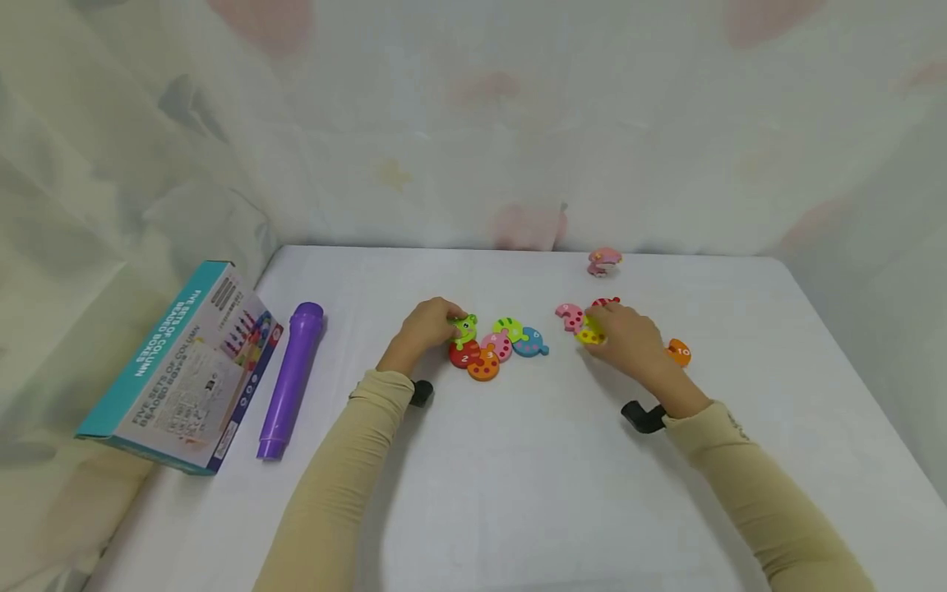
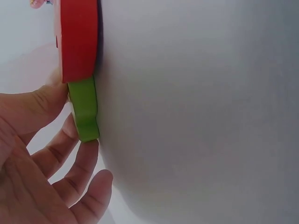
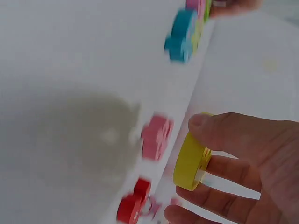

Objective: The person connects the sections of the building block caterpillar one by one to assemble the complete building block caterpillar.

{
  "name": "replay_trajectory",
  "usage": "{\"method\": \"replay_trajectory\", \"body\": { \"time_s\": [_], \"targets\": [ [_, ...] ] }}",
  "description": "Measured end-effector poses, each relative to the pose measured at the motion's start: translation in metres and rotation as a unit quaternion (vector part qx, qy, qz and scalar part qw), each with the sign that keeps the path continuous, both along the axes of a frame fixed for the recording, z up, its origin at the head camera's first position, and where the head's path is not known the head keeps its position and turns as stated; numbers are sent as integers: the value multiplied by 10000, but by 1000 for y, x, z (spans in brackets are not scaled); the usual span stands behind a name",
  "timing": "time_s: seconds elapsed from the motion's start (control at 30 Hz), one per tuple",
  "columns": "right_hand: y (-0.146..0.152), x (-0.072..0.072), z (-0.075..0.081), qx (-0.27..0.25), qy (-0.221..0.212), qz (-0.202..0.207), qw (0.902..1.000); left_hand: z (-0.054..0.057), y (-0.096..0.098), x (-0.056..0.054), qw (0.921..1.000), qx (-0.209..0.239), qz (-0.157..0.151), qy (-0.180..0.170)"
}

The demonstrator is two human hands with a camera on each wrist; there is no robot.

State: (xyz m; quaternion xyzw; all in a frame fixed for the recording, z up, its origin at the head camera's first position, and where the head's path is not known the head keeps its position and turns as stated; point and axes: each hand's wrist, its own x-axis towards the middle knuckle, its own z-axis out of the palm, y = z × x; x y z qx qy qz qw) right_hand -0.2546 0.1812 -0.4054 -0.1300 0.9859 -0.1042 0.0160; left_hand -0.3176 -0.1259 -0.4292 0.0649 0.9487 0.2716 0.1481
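Pale fabric with faded pink and grey patches forms the backdrop behind and beside a white table. Two tan sleeves, the left sleeve and the right sleeve, reach in over it. On the left a teal-edged box with printed sides sits tilted in view, and just beside it is a long purple tube. Farther in, the right hand pinches a yellow piece between thumb and fingers; in the right wrist view this piece appears raised off the table. Meanwhile the left hand grips a green head piece by its outer end, thumb on one side and fingers on the other. That head touches a red piece marked 2, which begins a bent row: an orange piece, a pink piece, a striped green piece and a blue piece. At the far edge sits a small pink toy. Near the right hand's fingers lie a loose pink piece and, partly hidden, a spotted red piece; on that hand's other side is a partly covered orange piece marked 10.
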Motion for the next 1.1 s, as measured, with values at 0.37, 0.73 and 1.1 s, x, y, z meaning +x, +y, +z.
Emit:
{"method": "replay_trajectory", "body": {
  "time_s": [0.37, 0.73, 1.1],
  "targets": [
    [-45, 5, -24, -145, -129, 369, 9991, 1, 1, 2, 10000, 0, 36, -29],
    [-54, 3, -25, -49, -171, 390, 9991, 3, 2, 1, 10000, -12, 70, -23],
    [-58, 0, -27, 225, -274, 199, 9992, 3, 2, 0, 10000, -49, 0, -79]
  ]
}}
